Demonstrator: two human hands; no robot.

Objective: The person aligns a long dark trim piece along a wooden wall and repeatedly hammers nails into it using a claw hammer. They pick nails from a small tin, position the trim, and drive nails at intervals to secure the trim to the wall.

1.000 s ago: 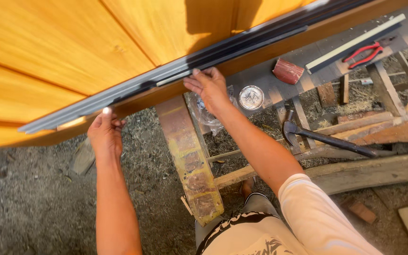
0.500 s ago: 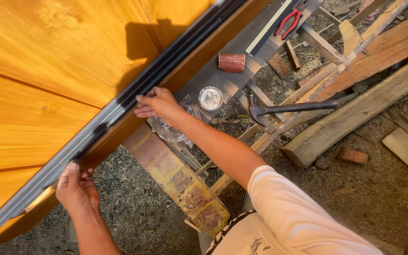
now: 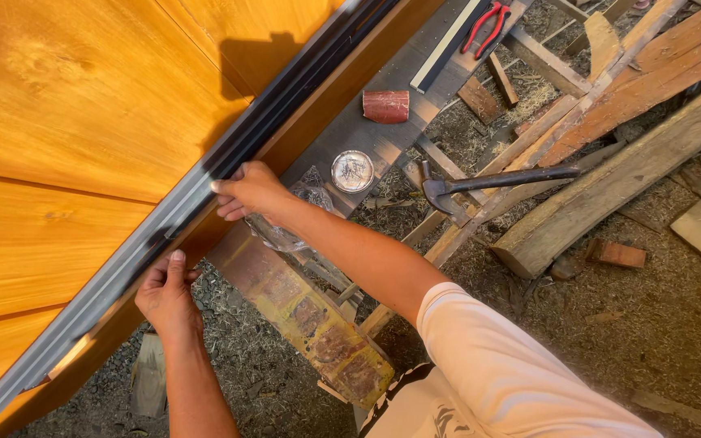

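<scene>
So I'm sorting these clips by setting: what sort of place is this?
Most likely an outdoor carpentry yard or building site. Rough timber planks lie on gravel ground strewn with shavings, a hammer and red pliers sit nearby, and both hands press a dark metal strip against a varnished wooden panel.

Open gravel [image 3: 229,365] lies below the hands; hammer [image 3: 480,182] and timber scraps [image 3: 610,105] crowd the right.

Glossy varnished orange wood panel [image 3: 66,122], dark matt metal strip [image 3: 196,191], rough weathered timber beam [image 3: 618,182].
</scene>
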